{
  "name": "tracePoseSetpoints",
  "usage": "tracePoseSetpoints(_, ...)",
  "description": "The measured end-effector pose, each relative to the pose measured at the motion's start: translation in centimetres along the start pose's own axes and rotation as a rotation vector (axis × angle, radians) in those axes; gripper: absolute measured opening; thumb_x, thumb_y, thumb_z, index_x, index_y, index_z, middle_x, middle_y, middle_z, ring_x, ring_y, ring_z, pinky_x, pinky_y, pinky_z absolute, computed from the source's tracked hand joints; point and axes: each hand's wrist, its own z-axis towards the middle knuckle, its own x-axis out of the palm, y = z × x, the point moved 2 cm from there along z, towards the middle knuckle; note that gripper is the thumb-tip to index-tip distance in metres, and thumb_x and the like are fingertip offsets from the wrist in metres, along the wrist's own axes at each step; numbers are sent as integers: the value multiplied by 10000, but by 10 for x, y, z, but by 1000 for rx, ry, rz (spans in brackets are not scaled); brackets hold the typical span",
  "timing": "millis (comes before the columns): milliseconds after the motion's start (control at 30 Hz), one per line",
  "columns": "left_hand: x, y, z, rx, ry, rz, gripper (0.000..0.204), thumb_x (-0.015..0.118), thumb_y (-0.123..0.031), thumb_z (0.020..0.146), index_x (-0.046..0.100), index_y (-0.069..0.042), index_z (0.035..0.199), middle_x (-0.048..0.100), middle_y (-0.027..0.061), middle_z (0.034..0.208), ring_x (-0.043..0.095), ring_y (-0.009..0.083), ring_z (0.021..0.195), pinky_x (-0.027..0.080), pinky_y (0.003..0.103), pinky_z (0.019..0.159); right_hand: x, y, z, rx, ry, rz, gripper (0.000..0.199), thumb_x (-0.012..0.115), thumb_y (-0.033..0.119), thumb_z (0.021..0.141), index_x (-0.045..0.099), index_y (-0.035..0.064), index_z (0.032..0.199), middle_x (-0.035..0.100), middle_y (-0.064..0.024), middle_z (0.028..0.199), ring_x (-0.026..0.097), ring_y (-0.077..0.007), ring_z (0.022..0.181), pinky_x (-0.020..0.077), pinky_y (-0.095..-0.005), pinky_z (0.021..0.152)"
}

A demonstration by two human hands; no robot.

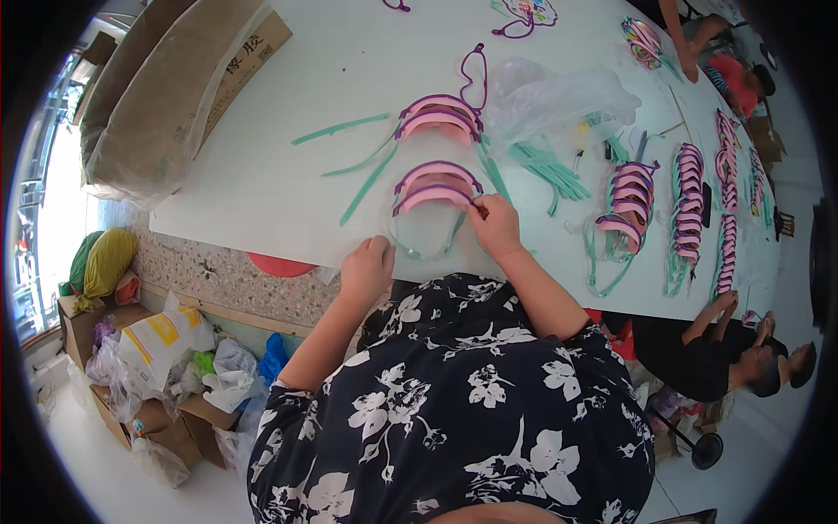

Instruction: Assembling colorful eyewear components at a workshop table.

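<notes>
In front of me on the white table lie two nested curved pieces, pink with purple rims [436, 194], looking like goggle or visor frames. My right hand [496, 225] pinches the right end of the nearer one between thumb and fingers. A pale teal strap [423, 256] loops from it toward me. At the table's front edge, my left hand [367, 265] is closed, its fingertips beside the strap's left side; what they hold, if anything, is hidden. Just beyond sits another pink and purple pair [439, 120], with teal straps [356, 166] spread out to its left.
To the right are a bundle of teal straps [552, 170], a clear plastic bag [559, 94] and rows of stacked pink and purple pieces [688, 203]. A large cardboard box [166, 96] stands at far left. Bags and cartons [166, 349] crowd the left floor. Other people sit at right.
</notes>
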Motion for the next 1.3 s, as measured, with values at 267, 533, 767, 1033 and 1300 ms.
tracePoseSetpoints(267, -15, -9, 8, -139, 48, -5, 306, 600, -119, 858, 564, -41, 1151, 639, 229, 875, 621, 411, 781, 499, 474, 674, -3, -7, 36, 70, -96, -88, 164, 702, 200, 781, 633, 52, 792, 602, -114, 762, 606, -292, 710, 486, -404, 638)
tracePoseSetpoints(533, 0, -36, -23, -130, 196, -696, 344, 579, -49, 875, 563, -15, 1217, 678, 187, 969, 675, 257, 835, 519, 344, 744, -15, -13, 27, 9, -30, 22, 231, 707, 224, 797, 637, 55, 939, 605, -118, 884, 621, -277, 739, 502, -369, 677)
tracePoseSetpoints(767, -2, -62, 16, 41, 82, -517, 251, 626, 17, 829, 631, 3, 1080, 693, 139, 967, 667, 209, 794, 517, 316, 730, -58, -32, -13, 101, -50, 101, 215, 676, 177, 834, 623, 44, 995, 608, -106, 926, 642, -226, 769, 512, -337, 697)
tracePoseSetpoints(1033, -8, -72, 29, 264, -14, -133, 116, 676, -15, 808, 670, -1, 922, 570, 118, 808, 592, 240, 691, 486, 316, 581, -124, -90, -15, 232, -438, 0, 155, 647, 121, 845, 636, 23, 964, 637, -125, 889, 643, -243, 756, 515, -328, 656)
tracePoseSetpoints(1300, 7, -76, 31, 234, 131, -280, 171, 590, 11, 858, 613, 9, 1028, 617, 151, 912, 618, 214, 662, 491, 314, 549, -189, -113, -53, 306, -677, -48, 127, 639, 106, 846, 652, 21, 940, 652, -122, 865, 641, -242, 749, 516, -330, 653)
